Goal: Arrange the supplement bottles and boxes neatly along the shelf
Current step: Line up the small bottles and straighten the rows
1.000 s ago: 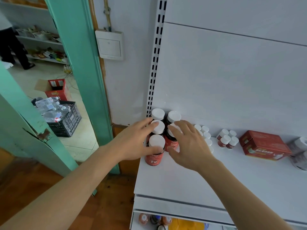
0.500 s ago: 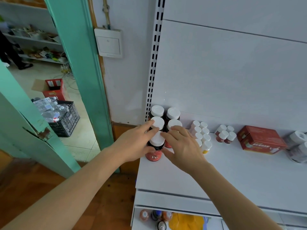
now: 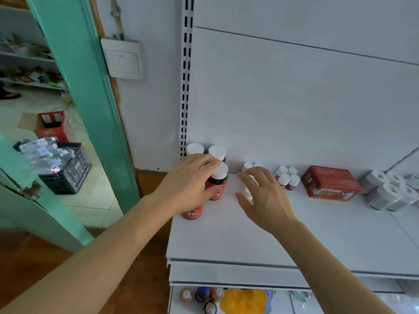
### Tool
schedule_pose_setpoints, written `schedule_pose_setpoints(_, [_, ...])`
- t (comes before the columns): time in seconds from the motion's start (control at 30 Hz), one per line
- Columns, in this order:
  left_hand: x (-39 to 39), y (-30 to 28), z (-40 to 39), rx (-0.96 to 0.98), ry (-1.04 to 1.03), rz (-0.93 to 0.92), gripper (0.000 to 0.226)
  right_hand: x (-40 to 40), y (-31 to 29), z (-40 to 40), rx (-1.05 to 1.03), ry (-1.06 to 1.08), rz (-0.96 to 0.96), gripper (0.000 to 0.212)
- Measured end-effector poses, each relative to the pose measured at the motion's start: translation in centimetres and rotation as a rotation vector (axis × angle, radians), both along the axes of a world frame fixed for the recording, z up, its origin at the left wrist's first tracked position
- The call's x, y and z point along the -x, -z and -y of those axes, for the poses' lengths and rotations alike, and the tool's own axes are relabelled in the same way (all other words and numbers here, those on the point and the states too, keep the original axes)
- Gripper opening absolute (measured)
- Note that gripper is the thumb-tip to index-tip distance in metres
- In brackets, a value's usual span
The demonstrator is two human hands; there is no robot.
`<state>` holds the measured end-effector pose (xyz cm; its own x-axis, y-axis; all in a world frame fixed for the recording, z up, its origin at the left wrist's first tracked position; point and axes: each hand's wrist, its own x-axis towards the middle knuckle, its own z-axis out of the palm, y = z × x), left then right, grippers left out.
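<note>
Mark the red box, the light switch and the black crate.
red box (image 3: 332, 185), head view, on its top face.
light switch (image 3: 122, 58), head view, on its rocker plate.
black crate (image 3: 73, 169), head view, on its side wall.

The shelf (image 3: 340, 234) looks like smooth, matt white-painted metal, as does its slotted upright (image 3: 184, 87). The red Fe bottles (image 3: 216, 184) are glossy dark plastic with matt white plastic caps. The red boxes (image 3: 332, 183) appear to be printed cardboard with a slight sheen. The crate (image 3: 70, 172) is black plastic lattice. The door frame (image 3: 90, 98) carries green paint, chipped in places.
</note>
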<state>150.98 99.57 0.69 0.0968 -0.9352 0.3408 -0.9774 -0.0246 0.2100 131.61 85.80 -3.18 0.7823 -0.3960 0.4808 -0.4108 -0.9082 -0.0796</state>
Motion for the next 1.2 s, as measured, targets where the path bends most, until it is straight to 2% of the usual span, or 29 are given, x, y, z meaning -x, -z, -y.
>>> schedule_pose_setpoints(0.1, [3.3, 0.3, 2.5, 0.059, 0.075, -0.056, 0.052, 2.4, 0.5, 1.9, -0.047, 0.093, -0.015, 0.045])
schedule_pose_setpoints(0.2, [6.6, 1.6, 5.1, -0.028, 0.041, -0.148, 0.056, 4.3, 1.3, 4.0, -0.139, 0.161, -0.106, 0.052])
schedule_pose_setpoints(0.27, [8.0, 2.6, 6.7, -0.112, -0.021, -0.133, 0.060, 5.1, 1.9, 5.5, -0.222, 0.187, -0.175, 0.058])
schedule_pose_setpoints(0.53, [10.6, 6.2, 11.0, -0.359, -0.272, -0.062, 0.064, 5.3, 4.2, 9.2, -0.375, 0.080, -0.371, 0.072])
schedule_pose_setpoints(0.63, [10.5, 7.2, 11.4, -0.399, -0.316, -0.079, 0.056, 4.9, 4.9, 9.3, -0.401, 0.041, -0.410, 0.074])
schedule_pose_setpoints(0.9, [10.1, 8.6, 11.7, -0.342, -0.300, -0.098, 0.056, 4.5, 5.1, 9.3, -0.412, 0.047, -0.409, 0.066])
schedule_pose_setpoints(1.2, [9.7, 9.4, 11.8, -0.278, -0.265, -0.200, 0.045, 4.2, 5.7, 9.0, -0.410, 0.079, -0.360, 0.067])
